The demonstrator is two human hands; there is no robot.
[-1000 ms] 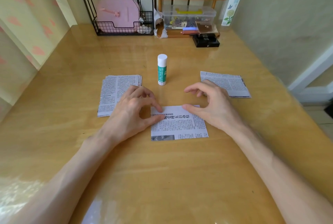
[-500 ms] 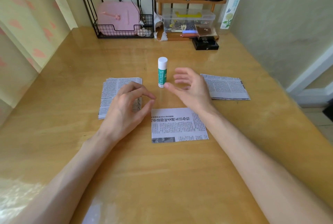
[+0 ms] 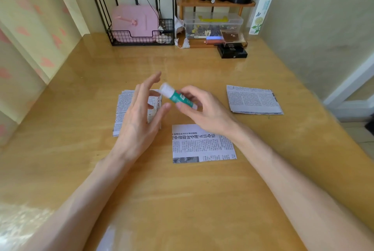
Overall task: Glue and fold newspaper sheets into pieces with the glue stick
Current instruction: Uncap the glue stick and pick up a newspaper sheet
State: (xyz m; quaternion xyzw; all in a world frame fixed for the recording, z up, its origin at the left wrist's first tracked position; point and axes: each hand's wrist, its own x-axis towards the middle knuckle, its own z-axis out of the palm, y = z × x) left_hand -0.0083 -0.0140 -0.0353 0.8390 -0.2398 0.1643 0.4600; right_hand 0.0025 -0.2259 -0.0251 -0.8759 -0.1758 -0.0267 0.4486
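My right hand [image 3: 204, 111] holds a green-and-white glue stick [image 3: 175, 96] tilted above the table, its white cap pointing left. Beside the cap, my left hand [image 3: 139, 115] hovers with fingers spread and holds nothing. A single newspaper piece [image 3: 202, 145] lies flat on the wooden table [image 3: 182, 200] just below my right hand. A stack of newspaper pieces [image 3: 123, 113] lies to the left, partly hidden by my left hand. Another newspaper stack [image 3: 253, 100] lies to the right.
At the table's back stand a black wire basket [image 3: 139, 37] with a pink case, a wooden shelf [image 3: 214, 4] with small items, a clear plastic box [image 3: 212, 25], a black box [image 3: 232, 51] and a tall bottle [image 3: 261, 6]. Walls close in left and right.
My right hand left the centre newspaper piece, reached the upright glue stick and lifted it off the table. My left hand rose from the paper toward the cap.
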